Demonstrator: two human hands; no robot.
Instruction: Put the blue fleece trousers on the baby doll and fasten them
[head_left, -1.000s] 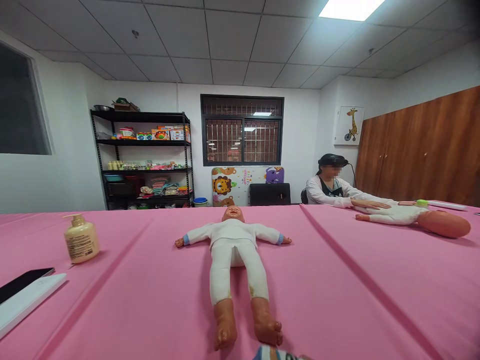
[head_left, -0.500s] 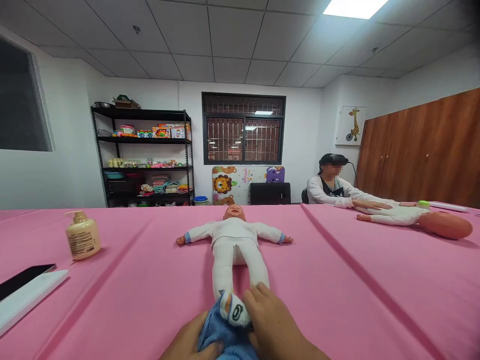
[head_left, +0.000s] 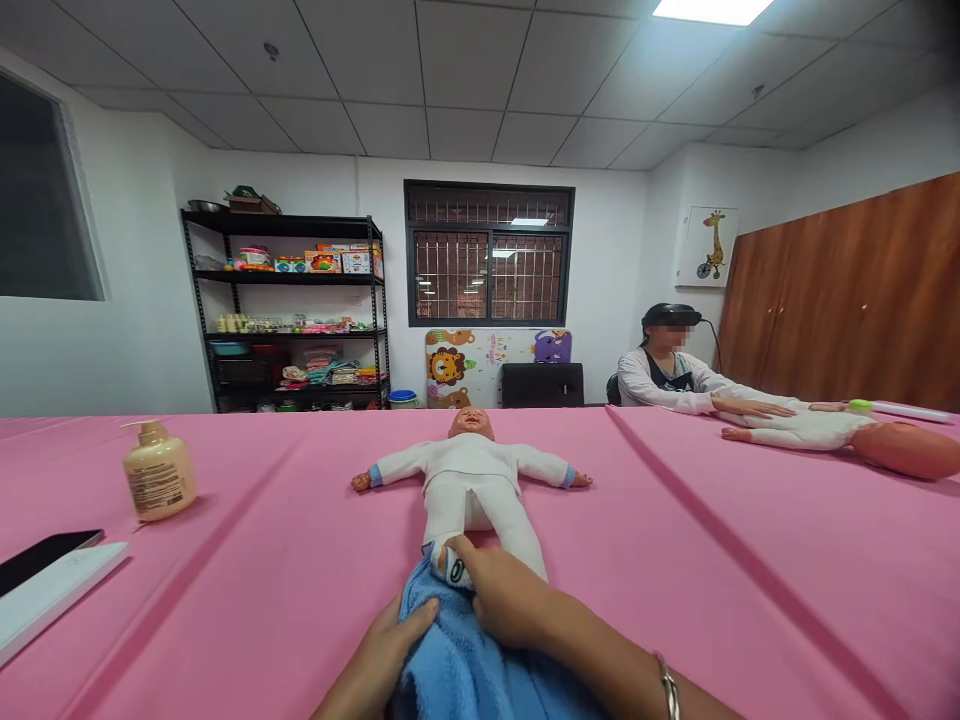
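A baby doll (head_left: pixel 471 470) in a white long-sleeved suit lies on its back, arms spread, on the pink table cover (head_left: pixel 247 590). A soft blue cloth (head_left: pixel 465 650) with a white patterned edge (head_left: pixel 452 565) covers its lower legs and hides its feet. My left hand (head_left: pixel 382 655) grips the cloth's left side. My right hand (head_left: pixel 510 595) presses on top of the cloth, its fingers at the white edge, and a silver bangle (head_left: pixel 667 690) circles that wrist.
A cream pump bottle (head_left: pixel 159 472) stands at left, near a phone (head_left: pixel 45 558) and a white pad (head_left: pixel 64 590). At the right, a seated person (head_left: pixel 664 370) rests both hands on another doll (head_left: pixel 795 425). Loaded black shelves (head_left: pixel 285 310) stand behind.
Both my hands and the blue cloth have moved up the doll's legs, away from me. The white patterned edge now sits higher, and the doll's shins are more covered.
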